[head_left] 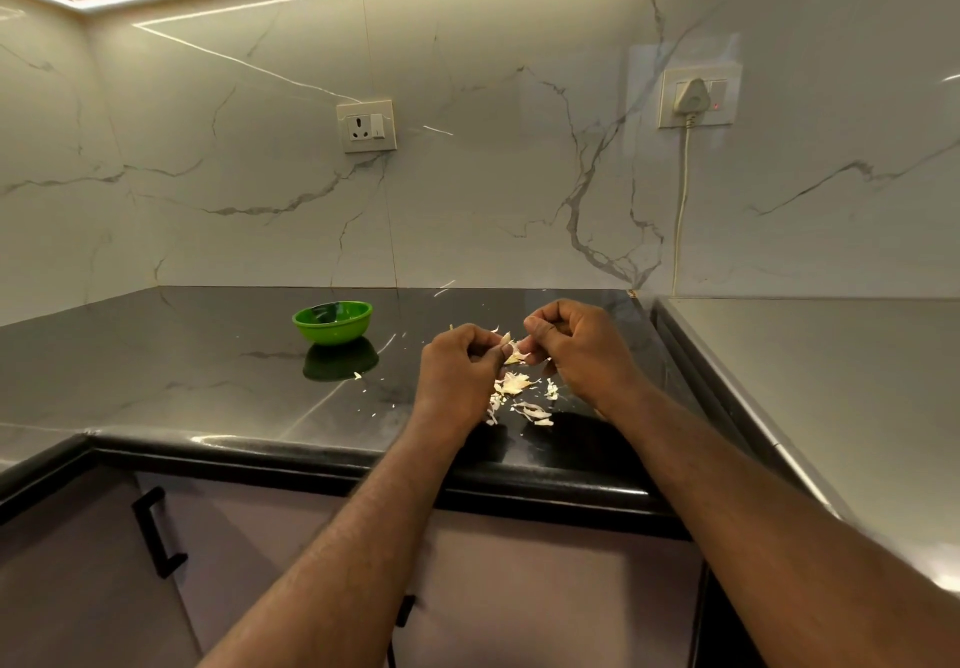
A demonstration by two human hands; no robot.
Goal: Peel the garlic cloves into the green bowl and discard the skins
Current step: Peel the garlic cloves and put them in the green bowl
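Papery pale garlic skins (519, 397) lie heaped on the glossy black worktop (208, 371), undiscarded. Your left hand (457, 371) and right hand (576, 350) pinch one part-skinned garlic clove (514, 354) in curled fingers (540, 327), well right of the small round green bowl (332, 335); its contents are indiscernible.

Your left hand (460, 371) and right hand (576, 345) met above the countertop (208, 355), the garlic clove (514, 353) pinched between them. The skins (519, 399) lay on the countertop just beneath. The bowl (332, 321) sat left of your hands, nearer the wall. Behind it hung 1 socket (366, 126), with the plugged socket (696, 95) farther right.
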